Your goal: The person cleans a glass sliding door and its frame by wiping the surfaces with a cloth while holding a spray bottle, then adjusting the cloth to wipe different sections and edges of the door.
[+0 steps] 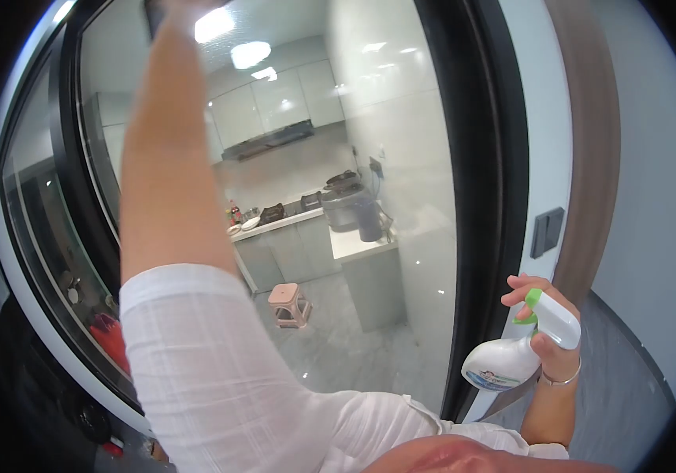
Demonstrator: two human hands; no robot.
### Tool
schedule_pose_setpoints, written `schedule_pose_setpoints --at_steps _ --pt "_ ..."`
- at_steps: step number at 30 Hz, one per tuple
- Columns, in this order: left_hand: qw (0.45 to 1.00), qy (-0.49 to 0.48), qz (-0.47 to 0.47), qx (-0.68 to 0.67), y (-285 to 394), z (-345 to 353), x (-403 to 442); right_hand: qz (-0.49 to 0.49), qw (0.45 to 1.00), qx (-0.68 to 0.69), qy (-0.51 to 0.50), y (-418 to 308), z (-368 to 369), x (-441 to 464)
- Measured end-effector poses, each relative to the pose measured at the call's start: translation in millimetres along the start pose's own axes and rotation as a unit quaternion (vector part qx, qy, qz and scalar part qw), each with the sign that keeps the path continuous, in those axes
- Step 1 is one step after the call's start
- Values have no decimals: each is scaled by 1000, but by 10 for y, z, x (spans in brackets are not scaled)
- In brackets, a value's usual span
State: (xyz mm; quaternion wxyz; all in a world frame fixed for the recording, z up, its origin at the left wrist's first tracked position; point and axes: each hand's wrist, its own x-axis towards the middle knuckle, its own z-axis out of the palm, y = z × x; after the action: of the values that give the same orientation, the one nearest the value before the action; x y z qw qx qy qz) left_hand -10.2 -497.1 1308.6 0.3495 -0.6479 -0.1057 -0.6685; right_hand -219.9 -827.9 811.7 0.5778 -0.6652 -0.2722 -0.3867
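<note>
My right hand (555, 351) grips a white spray bottle (503, 363) with a green-tipped trigger head, held tilted beside the black door frame. Its fingers wrap around the bottle's neck and trigger, and a bracelet circles the wrist. My left arm reaches high across the glass door (385, 189). Only a sliver of my left hand (188, 4) shows at the top edge, so its fingers are hidden. Something dark sits beside it, too cut off to name.
Behind the glass is a kitchen with a pink stool (289, 306), a counter (362, 246), large pots (344, 205) and a range hood (267, 140). A black door frame (484, 197) and a wall switch (547, 232) stand to the right.
</note>
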Motion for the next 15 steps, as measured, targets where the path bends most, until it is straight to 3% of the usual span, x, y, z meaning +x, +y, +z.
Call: schedule_pose_setpoints --at_steps 1,2,3,4,6,10,13,14,15 --pt "992 -54 -111 -38 -217 -363 -473 -9 1000 -9 -8 34 15 47" --pt "969 68 -117 -204 -703 738 -331 -21 1000 5 -16 86 41 101" --pt "912 186 -82 -357 -1177 1796 -203 -34 999 19 -25 148 67 168" --pt "870 97 -225 -428 -1377 2029 -273 -43 998 34 -37 197 102 220" --pt "881 76 -273 -378 -1649 2326 -659 -47 994 71 -67 276 191 324" --pt "858 -8 -368 -359 -1427 1700 -855 -64 984 127 -108 444 345 435" --pt "880 1 -309 -360 -1043 1704 -348 -65 979 150 -120 516 424 453" --pt "969 61 -184 -155 -557 1397 -272 -66 978 156 -123 529 451 449" --pt "891 -136 -236 -364 -219 107 -466 -65 976 161 -128 546 479 442"
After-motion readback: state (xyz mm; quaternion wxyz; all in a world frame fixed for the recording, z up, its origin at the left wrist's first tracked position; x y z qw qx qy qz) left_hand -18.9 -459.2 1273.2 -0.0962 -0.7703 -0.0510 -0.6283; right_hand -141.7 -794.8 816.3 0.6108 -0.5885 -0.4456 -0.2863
